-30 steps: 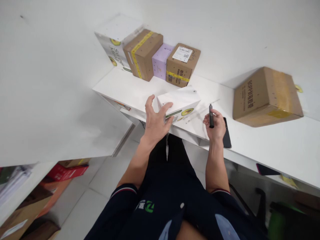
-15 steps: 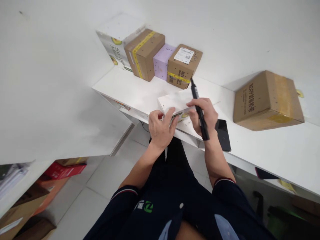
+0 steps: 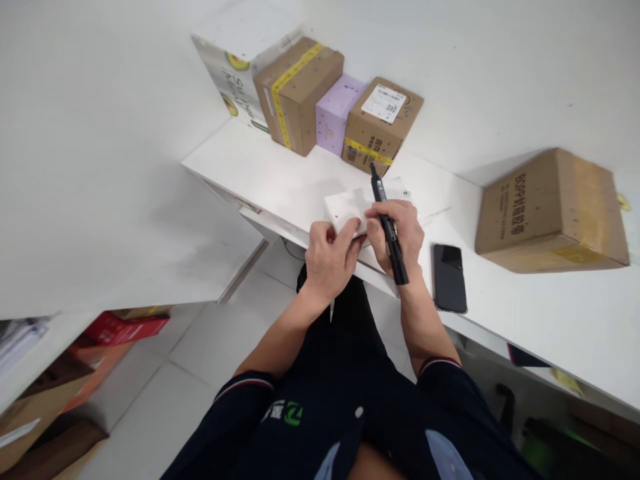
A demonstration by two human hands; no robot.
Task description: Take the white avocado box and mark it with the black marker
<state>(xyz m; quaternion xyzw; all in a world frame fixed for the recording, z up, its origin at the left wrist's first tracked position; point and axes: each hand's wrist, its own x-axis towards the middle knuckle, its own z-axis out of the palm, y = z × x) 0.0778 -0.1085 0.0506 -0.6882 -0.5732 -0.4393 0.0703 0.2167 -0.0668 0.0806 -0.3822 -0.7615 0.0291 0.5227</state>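
Observation:
My left hand [image 3: 329,257] grips the near left corner of a small white box [image 3: 350,203], with its thumb on top. The box is over the white desk near its front edge; its printed front is mostly hidden behind my fingers. In my right hand [image 3: 400,230] is a black marker pen [image 3: 393,243], slanting across the palm with its narrow end pointing away from me, above the box. My right fingers are at the box's right side, partly covering it; whether they press on it I cannot tell.
Along the wall stand a white avocado-print carton [image 3: 233,87], a taped brown carton [image 3: 300,93], a lilac box [image 3: 333,123] and a labelled brown carton [image 3: 385,127]. Rightward on the desk [image 3: 530,307] are a black phone [image 3: 449,277] and a larger brown carton [image 3: 550,213].
My right hand and the marker have shifted left, closer to my left hand. The box has tipped so less of its printed side shows. The view has turned slightly, showing the whole phone.

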